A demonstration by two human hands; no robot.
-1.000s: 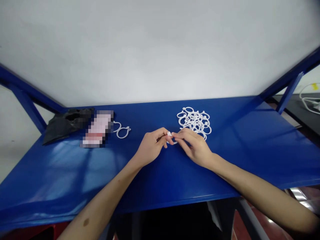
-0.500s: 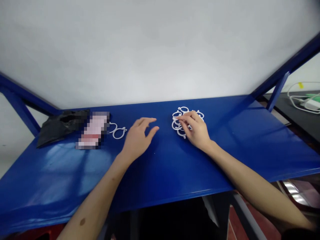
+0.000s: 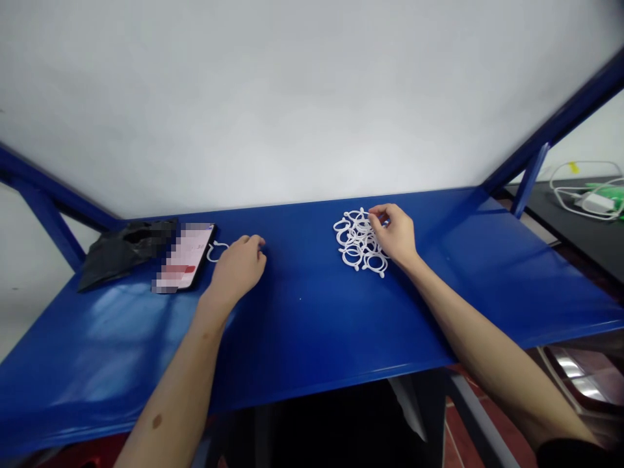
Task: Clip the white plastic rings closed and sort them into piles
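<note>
Several white plastic curtain rings (image 3: pixel 358 242), each with a small eyelet, lie in a loose pile right of the middle of the blue table. At the pile's upper right edge is my right hand (image 3: pixel 397 235), thumb and forefinger pinched on a ring at the edge. My left hand (image 3: pixel 238 268) is low over the table at the left, back of the hand up, with its fingers loosely bent and thumb apart. A separate white ring (image 3: pixel 217 252) shows partly beside that hand; whatever is beneath the palm is hidden.
A phone (image 3: pixel 185 257), partly pixelated, lies left of my left hand. Beyond it is a crumpled black plastic bag (image 3: pixel 124 250). A white wall and blue metal braces (image 3: pixel 531 179) border the blue table (image 3: pixel 312 338). White cables (image 3: pixel 587 198) rest on a dark surface at far right.
My left hand has moved left and now covers one of the loose rings there. My right hand has shifted right and up, uncovering more of the pile.
</note>
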